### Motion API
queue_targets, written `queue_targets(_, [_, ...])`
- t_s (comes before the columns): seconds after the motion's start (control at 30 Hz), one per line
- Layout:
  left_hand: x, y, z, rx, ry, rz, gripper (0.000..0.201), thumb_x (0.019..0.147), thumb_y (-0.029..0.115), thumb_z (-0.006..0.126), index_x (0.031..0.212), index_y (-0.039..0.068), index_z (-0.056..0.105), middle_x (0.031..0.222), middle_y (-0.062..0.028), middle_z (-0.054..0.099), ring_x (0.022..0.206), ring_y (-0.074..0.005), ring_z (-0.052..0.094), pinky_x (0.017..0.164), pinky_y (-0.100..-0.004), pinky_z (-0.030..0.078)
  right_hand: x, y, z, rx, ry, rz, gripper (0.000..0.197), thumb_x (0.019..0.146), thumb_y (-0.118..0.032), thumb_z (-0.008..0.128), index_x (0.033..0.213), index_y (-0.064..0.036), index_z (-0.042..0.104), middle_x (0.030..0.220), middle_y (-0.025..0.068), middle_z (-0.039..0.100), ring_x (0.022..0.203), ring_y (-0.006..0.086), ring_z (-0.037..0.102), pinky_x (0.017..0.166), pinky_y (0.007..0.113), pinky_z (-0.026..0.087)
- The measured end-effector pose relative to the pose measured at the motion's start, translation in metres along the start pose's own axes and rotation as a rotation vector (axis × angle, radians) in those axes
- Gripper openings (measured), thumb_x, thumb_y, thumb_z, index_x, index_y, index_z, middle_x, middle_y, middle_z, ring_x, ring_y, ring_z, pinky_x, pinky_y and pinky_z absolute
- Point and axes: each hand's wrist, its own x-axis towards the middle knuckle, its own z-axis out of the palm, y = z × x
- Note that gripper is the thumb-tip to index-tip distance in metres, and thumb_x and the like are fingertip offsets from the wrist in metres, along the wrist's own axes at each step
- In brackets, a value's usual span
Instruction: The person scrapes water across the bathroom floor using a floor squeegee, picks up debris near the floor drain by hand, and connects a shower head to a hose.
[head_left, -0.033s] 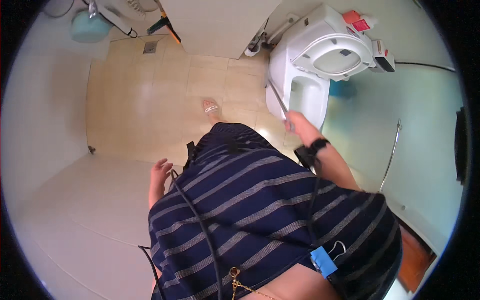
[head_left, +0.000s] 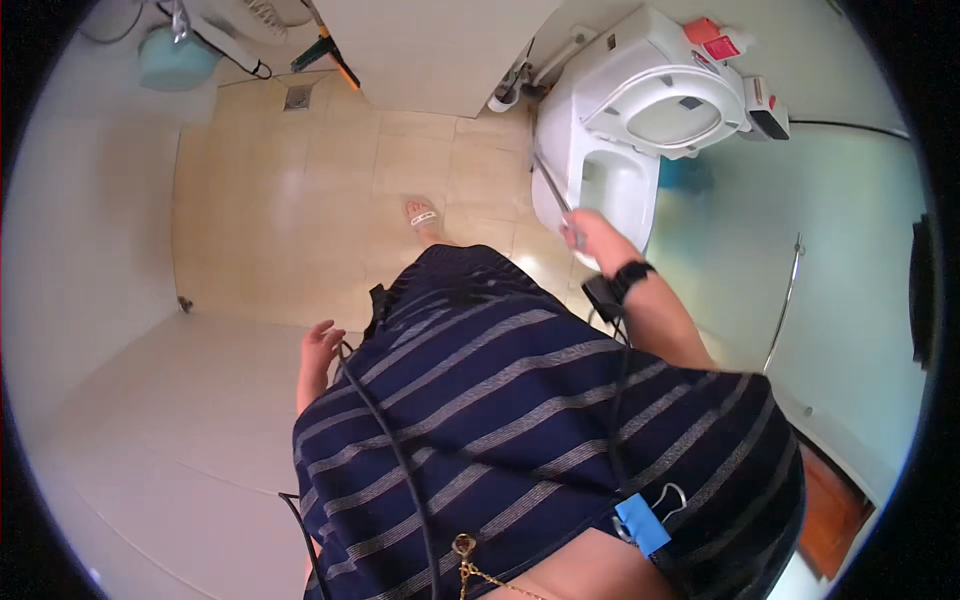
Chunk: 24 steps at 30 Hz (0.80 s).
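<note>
My right hand (head_left: 592, 238) is closed round the end of a thin grey rod-like handle (head_left: 552, 185). The handle slants away to the left side of the white toilet (head_left: 558, 150); what its far end carries is too blurred to tell. A black watch (head_left: 632, 275) is on my right wrist, with a small black box (head_left: 603, 300) and cable beside it. My left hand (head_left: 322, 342) hangs at my left side, fingers loosely apart with nothing in them, close to a black cable (head_left: 385, 425). The toilet's lid and seat are raised, so its bowl (head_left: 610, 195) shows.
A white partition (head_left: 430, 55) stands ahead, a toilet brush holder (head_left: 503, 100) by its corner. Bottles (head_left: 722, 45) rest on the tank. A glass panel (head_left: 840, 240) runs along the right. A floor drain (head_left: 298, 97), squeegee (head_left: 325, 50) and light-blue basin (head_left: 178, 58) are at far left.
My right hand has shifted slightly left and away from me, along with the handle. My left hand stays nearly where it was.
</note>
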Motion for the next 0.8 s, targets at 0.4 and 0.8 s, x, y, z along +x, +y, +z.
queue_targets(0.4, [0.116,-0.108,-0.18,0.227,-0.119,0.065,0.035,0.079,0.019,0.057,0.108,0.0,0.052,0.099,-0.0122,0.058,0.09,-0.0194,0.054,0.077,-0.0314,0.043,0.055,-0.028,0.121,-1.053,0.129,-0.043,0.008,0.068,-0.002,0.05,0.07,0.0036,0.055,0.055,0.0151,0.054,0.048,0.0256,0.057,0.04,0.038,0.042])
queue_targets(0.8, [0.213,0.116,-0.325,0.468,0.025,-0.087,0.045,0.072,0.014,0.063,0.113,0.002,0.05,0.095,-0.01,0.058,0.089,-0.0169,0.055,0.073,-0.0304,0.045,-0.091,0.105,0.264,-0.538,0.128,0.172,0.062,0.073,0.0,0.042,0.132,-0.0145,0.028,0.061,0.0109,0.051,0.042,0.0185,0.05,0.034,0.032,0.041])
